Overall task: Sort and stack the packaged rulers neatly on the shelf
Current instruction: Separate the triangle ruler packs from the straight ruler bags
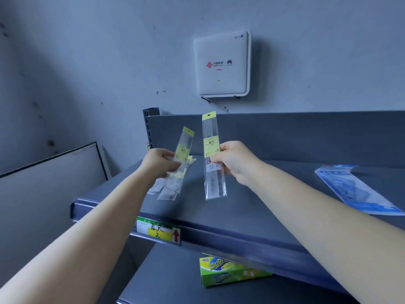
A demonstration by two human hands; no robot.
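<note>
Both forearms fill the near foreground, reaching up over the grey shelf (pixel 252 207). Left hand (pixel 158 162) holds a loose bundle of packaged rulers (pixel 175 172), fingers curled round the middle, the clear sleeves fanned out unevenly below the grip and the yellow header cards splayed above. Right hand (pixel 232 162) pinches a single packaged ruler (pixel 213 159) at its right edge, roughly upright, clear of the shelf and just beside the bundle without touching it. Shelf edge carries a yellow-and-green price tag (pixel 158 231) with a red arrow. Blue-printed packet (pixel 355 189) lies flat far right on the same shelf, well apart from the hands. Green-yellow box (pixel 228 272) sits on the lower shelf. White router (pixel 221 64) hangs on the wall behind. Judged step: sorting, single ruler about to join the bundle or be laid down; nothing stacked on the shelf yet. Risks: bundle is fanned and the sleeves look slick, so a loosened left grip could let lower ones slide out and drop past the shelf edge. Edge pinch on the single ruler gives little control, so it may swing or twist. Merging misaligned sleeves would likely leave a crooked stack.
</note>
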